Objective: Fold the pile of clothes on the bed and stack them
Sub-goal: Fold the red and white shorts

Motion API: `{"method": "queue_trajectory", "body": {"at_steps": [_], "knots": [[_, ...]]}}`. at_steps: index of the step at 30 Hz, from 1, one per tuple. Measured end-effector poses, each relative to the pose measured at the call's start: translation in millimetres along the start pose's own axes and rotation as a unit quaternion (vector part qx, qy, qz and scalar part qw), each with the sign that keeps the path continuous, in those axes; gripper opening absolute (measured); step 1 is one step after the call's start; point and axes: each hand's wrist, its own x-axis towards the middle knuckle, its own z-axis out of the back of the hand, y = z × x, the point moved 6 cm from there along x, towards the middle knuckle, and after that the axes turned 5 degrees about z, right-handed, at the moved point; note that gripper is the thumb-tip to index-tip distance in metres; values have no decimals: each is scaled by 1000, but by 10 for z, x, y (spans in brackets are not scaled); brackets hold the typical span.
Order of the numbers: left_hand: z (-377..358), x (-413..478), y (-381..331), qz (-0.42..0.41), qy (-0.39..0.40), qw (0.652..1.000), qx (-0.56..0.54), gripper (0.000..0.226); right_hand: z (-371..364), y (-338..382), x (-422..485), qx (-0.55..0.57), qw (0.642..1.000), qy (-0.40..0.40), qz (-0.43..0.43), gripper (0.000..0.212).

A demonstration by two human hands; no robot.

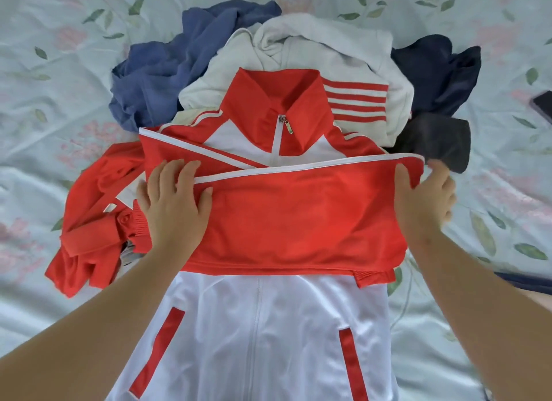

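- White-fronted jacket (268,326) lies zipped and face up on the floral bed sheet (59,42), hem toward the camera
- Its red sleeve (298,215) lies folded across the chest, just below the collar (277,93)
- Left hand (173,200) rests flat, fingers spread, on the sleeve's left end
- Right hand (424,200) pinches the sleeve's right fold
- Beyond the collar a blue garment (167,66), a white hoodie (298,48) and a dark navy garment (433,72) lie unfolded, heaped together

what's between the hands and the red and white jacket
Nothing visible: the left hand rests flat on the red and white zip-up track jacket, and the right hand pinches its folded sleeve edge.
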Motion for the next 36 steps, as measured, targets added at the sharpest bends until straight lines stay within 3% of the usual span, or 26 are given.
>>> {"method": "queue_trajectory", "body": {"at_steps": [4, 7, 12, 15, 17, 19, 21, 24, 27, 30, 32, 34, 36], "knots": [[-26, -161, 305, 234, 51, 969, -54, 74, -345, -555, -489, 100, 982, 101, -122, 76], [-16, -92, 426, 303, 93, 943, -103, 91, -352, -606, -479, 41, 987, 134, -84, 51], [210, 239, 498, 179, 52, 978, -94, 64, -148, -638, -341, 5, 994, 94, -62, 42], [243, 190, 441, 151, 19, 987, -60, 63, -74, -652, -549, -85, 993, 69, -38, 52], [251, -3, 345, 76, -19, 997, 9, 60, -20, -544, -841, -126, 990, 29, 63, 53], [254, -340, 232, -37, -70, 996, 27, 47, -10, -443, -1256, -130, 972, -12, 193, 36], [257, -801, 138, -142, -87, 986, 8, 32, -72, -453, -1748, -141, 945, 14, 294, 23], [193, -1544, 153, -248, -22, 968, -23, 25, -194, -608, -2465, -117, 911, 101, 381, 18], [153, -2171, 332, -290, 79, 953, -26, 22, -220, -830, -3035, -119, 886, 160, 419, 22], [236, -2512, 606, -240, 116, 964, -11, 24, -194, -1101, -3392, -154, 872, 204, 418, 33], [290, -2605, 854, -155, 122, 980, 20, 28, -156, -1237, -3515, -166, 878, 217, 394, 40], [344, -2623, 1122, -6, 161, 986, 53, 36, -125, -1301, -3600, -169, 884, 217, 379, 43], [347, -2653, 1367, 185, 239, 953, 24, 46, -119, -1317, -3648, -172, 885, 217, 375, 43]]}}
